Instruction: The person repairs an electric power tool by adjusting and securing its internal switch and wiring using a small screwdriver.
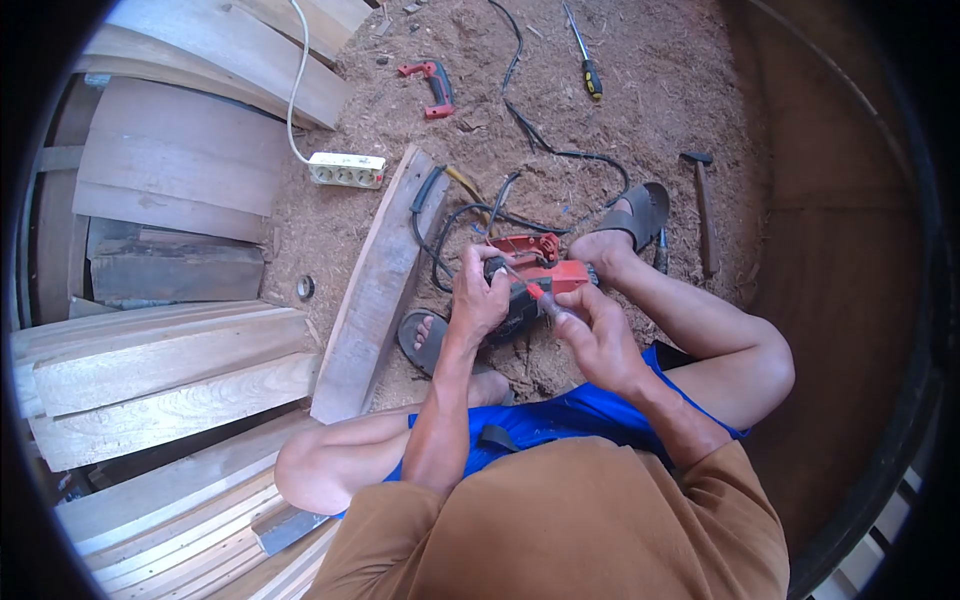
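Note:
Between my feet on the ground lies a red and black power tool (568, 277), its red housing apart and wires showing at the top. My right hand (600, 338) grips a screwdriver (543, 296) with a red and clear handle, its shaft pointing up and left toward my left fingers. My left hand (480, 292) is closed on a small black part (494, 267) at the tool's left side; whether that part is attached I cannot tell. A black cable (446, 232) loops beside the tool.
A red and black handle cover (437, 90), a yellow-black screwdriver (592, 78) and a hammer (706, 215) lie on the sawdust. A power strip (346, 170) sits near a wooden beam (375, 290). Stacked planks (180, 350) line the left side; a brown panel (840, 300) stands right.

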{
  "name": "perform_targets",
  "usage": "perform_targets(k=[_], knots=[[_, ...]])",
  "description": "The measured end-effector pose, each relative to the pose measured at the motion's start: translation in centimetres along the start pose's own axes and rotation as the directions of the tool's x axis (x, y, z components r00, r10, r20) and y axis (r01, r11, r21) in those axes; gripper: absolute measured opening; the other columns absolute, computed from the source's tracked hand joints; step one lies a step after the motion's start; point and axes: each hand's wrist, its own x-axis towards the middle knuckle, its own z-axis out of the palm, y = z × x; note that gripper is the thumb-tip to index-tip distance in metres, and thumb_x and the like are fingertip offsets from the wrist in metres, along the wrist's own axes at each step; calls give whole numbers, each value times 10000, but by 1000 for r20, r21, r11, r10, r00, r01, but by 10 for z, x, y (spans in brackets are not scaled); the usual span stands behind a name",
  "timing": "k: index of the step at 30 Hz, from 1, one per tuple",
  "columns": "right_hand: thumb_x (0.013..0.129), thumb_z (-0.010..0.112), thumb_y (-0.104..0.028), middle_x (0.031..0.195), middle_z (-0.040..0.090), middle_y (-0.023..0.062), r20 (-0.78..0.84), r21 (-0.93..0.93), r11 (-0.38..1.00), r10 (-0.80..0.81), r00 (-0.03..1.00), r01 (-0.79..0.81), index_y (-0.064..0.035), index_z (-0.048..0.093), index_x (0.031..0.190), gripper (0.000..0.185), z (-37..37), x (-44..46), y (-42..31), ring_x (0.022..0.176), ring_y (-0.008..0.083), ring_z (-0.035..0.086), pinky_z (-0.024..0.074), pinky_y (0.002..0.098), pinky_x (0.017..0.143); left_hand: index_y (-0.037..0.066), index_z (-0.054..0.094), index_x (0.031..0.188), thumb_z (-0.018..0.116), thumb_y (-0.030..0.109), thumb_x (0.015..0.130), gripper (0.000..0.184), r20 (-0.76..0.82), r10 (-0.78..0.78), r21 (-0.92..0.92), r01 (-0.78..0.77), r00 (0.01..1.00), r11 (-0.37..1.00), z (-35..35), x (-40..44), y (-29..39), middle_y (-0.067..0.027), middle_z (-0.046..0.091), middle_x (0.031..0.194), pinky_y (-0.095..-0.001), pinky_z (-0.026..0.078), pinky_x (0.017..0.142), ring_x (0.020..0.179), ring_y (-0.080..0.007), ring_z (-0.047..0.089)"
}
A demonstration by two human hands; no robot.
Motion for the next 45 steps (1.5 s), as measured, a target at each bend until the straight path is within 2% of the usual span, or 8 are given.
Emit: perform_targets(k=[4, 8, 10, 13, 28, 34, 36, 45], knots=[[1010, 625, -196, 921, 707, 65, 214, 518, 709, 434, 875, -478, 13, 604, 1161, 259, -8, 0, 5, 713, 134, 653, 537, 354, 640, 18, 511, 1175, 566, 17, 924, 257, 6, -58, 22, 58, 998, 998, -3, -2, 12, -191, 726, 1018, -422, 562, 839, 915, -310, 734], [986, 629, -184, 904, 719, 143, 24, -30, 993, 111, 994, -110, -18, 595, 1190, 265, -10, 4, 2, 697, 255, 703, 555, 442, 627, 10, 507, 1177, 572, 28, 934, 252, -4, -46, -135, 45, 999, 990, 3, 0, -1, -183, 735, 1031, -405, 562, 839, 924, -267, 731], [962, 640, -167, 904, 719, 197, 53, -543, 816, -200, 978, 196, -34, 593, 1190, 268, -18, 0, -29, 700, 340, 715, 557, 497, 625, 6, 507, 1172, 575, 31, 936, 247, -7, -55, -166, 53, 998, 985, 2, 0, 0, -178, 738, 1039, -402, 562, 841, 927, -251, 728], [921, 668, -145, 929, 712, 260, 201, -689, 674, -177, 964, 267, -45, 597, 1178, 285, -18, 1, -29, 780, 457, 707, 556, 570, 686, 11, 500, 1174, 568, 24, 933, 251, -7, -21, -88, 20, 1000, 996, 2, 0, -6, -180, 735, 1032, -415, 561, 844, 927, -284, 733], [962, 629, -113, 972, 737, 185, 118, 152, 951, 253, 960, -270, 50, 630, 1232, 315, -11, 8, -7, 879, 279, 736, 567, 421, 828, 23, 487, 1185, 568, 8, 922, 276, 19, 15, 61, -16, 1000, 998, -1, -1, 0, -184, 717, 995, -464, 563, 852, 917, -369, 725], [987, 604, -173, 981, 741, 208, 93, -531, 832, -134, 987, 163, 40, 613, 1234, 327, -34, 1, -52, 904, 299, 743, 560, 456, 834, 46, 502, 1193, 484, 39, 993, 201, 146, -228, -599, 270, 963, 754, -8, 1, 1, -137, 687, 1033, -253, 521, 679, 784, -122, 623], [973, 621, -184, 928, 719, 165, -22, -434, 868, -278, 960, 242, 31, 620, 1177, 297, -38, 8, -44, 868, 257, 713, 545, 427, 791, 50, 508, 1199, 478, 63, 999, 202, 148, -275, -696, 297, 950, 654, -14, 2, 0, -159, 697, 1042, -251, 525, 682, 766, -133, 620], [898, 697, -181, 854, 613, 46, -62, 148, 988, 46, 997, -37, 49, 643, 1098, 310, -2, 45, 13, 801, 146, 585, 499, 311, 736, 54, 562, 1214, 510, 117, 1017, 213, 323, -286, -815, 418, 902, 400, -17, -5, 8, -204, 719, 1045, -333, 563, 710, 739, -194, 631]])
